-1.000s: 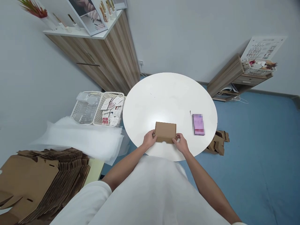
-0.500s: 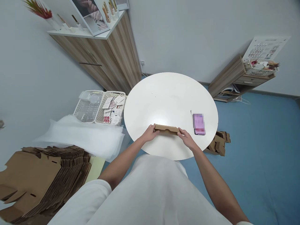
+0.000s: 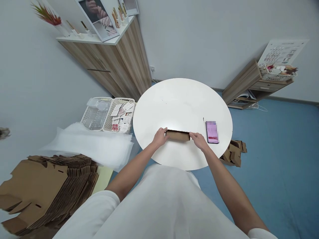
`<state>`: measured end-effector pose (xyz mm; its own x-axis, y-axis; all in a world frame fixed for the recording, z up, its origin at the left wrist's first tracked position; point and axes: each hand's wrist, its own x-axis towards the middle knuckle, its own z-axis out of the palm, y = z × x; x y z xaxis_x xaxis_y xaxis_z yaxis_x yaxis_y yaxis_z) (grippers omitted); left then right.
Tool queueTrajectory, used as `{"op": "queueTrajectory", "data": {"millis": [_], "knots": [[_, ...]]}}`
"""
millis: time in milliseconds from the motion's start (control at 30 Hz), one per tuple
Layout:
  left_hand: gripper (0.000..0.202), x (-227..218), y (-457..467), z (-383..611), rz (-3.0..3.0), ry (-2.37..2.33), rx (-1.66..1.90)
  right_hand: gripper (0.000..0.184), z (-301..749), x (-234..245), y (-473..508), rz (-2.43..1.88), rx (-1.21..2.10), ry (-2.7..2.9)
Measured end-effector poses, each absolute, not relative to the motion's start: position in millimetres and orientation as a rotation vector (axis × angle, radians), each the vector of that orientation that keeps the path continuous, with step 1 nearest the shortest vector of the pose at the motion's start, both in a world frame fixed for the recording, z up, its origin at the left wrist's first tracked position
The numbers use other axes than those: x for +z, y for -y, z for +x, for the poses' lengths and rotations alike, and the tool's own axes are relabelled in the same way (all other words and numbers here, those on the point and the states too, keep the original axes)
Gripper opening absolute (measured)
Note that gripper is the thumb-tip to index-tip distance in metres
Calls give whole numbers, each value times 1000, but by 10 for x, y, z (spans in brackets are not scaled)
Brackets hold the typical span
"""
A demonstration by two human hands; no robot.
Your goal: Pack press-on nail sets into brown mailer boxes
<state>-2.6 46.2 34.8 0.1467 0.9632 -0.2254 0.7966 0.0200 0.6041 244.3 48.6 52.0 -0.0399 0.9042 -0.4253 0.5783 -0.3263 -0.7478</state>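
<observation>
Your left hand (image 3: 160, 136) and right hand (image 3: 198, 140) each clamp an end of the cardboard box (image 3: 178, 135), centre frame on the counter (image 3: 179, 99); likely squaring it shut, next wants even pressure.

Cardboard box (image 3: 177, 135) tipped from face-up onto its edge.
</observation>
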Motion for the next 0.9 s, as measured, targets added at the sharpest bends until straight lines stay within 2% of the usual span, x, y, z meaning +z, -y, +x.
{"op": "queueTrajectory", "data": {"millis": [600, 900], "knots": [[40, 349, -546, -87, 1799, -1633, 411, 50, 2394, 589, -606, -1927, 1428, 1510], [41, 409, -551, -93, 1786, -1605, 378, 42, 2393, 651, -577, -1858, 1506, 1483]]}}
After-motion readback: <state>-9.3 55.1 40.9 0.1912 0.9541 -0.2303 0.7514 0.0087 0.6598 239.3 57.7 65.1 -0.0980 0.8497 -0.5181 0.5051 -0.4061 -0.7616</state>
